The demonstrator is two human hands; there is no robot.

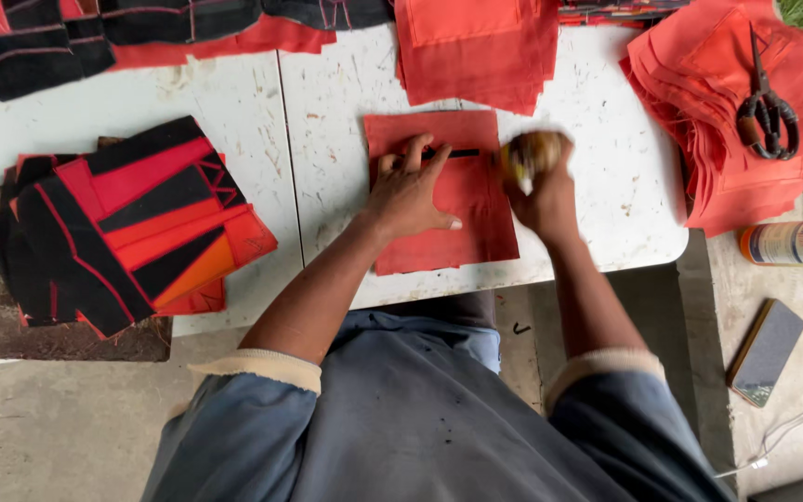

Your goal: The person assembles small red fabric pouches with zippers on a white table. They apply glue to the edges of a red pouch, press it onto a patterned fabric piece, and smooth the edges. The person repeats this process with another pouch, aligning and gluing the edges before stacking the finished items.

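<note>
Left hand presses spread fingers on a red square; right hand grips a blurred yellowish tool at its 2 o'clock. One dark slit shows; stacks wait at 3 o'clock.

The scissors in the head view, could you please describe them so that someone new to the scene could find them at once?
Start at the white table and go to its far right end, where a thick stack of orange-red fabric squares fans out over the edge. The scissors lie on top of that stack, closed, tips pointing away from the person. They are the only dark metal thing on the red cloth.
</note>
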